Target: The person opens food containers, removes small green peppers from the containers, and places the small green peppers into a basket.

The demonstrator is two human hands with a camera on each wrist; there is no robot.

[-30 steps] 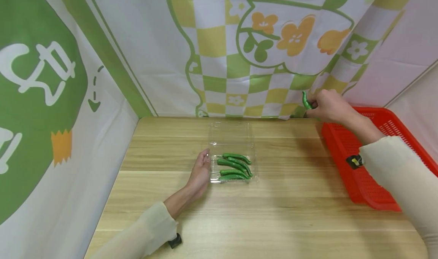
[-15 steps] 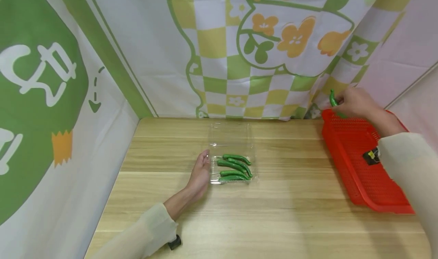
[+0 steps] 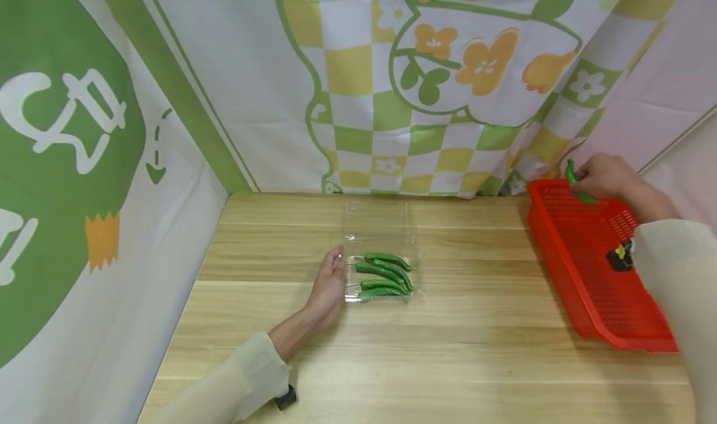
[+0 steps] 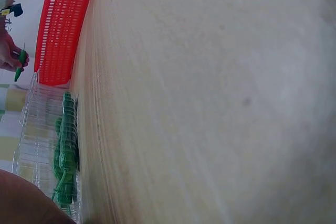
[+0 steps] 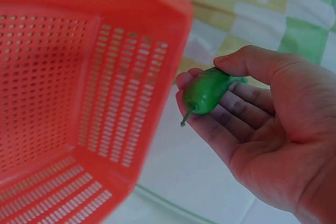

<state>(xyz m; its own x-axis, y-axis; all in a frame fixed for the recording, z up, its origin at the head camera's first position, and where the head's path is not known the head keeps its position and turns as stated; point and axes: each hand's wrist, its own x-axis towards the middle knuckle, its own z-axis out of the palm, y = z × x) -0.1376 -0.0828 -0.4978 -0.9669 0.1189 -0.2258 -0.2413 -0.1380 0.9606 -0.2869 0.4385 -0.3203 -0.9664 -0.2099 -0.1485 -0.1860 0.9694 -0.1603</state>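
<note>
My left hand (image 3: pixel 327 287) grips the left edge of a clear plastic clamshell box (image 3: pixel 378 221), whose lid stands open toward the back. Several long green chili peppers (image 3: pixel 381 267) lie crosswise in its front half. In the left wrist view the peppers (image 4: pixel 65 156) show through the clear wall, and only part of the left hand (image 4: pixel 23 203) appears. At the right, my right hand (image 3: pixel 607 178) pinches one green chili pepper (image 3: pixel 571 172) over the far end of a red basket (image 3: pixel 571 281). In the right wrist view this pepper (image 5: pixel 207 92) sits between thumb and fingers, stem outward, beside the basket wall (image 5: pixel 126 93).
The basket has slotted walls and stands on the right part of the wooden table (image 3: pixel 459 324). A printed cloth wall (image 3: pixel 392 137) borders the table's back edge, with more cloth on the left and right sides.
My right hand has moved right with the chili pepper, from beside the basket to over its far end. The left hand, the box and its peppers stay in place.
</note>
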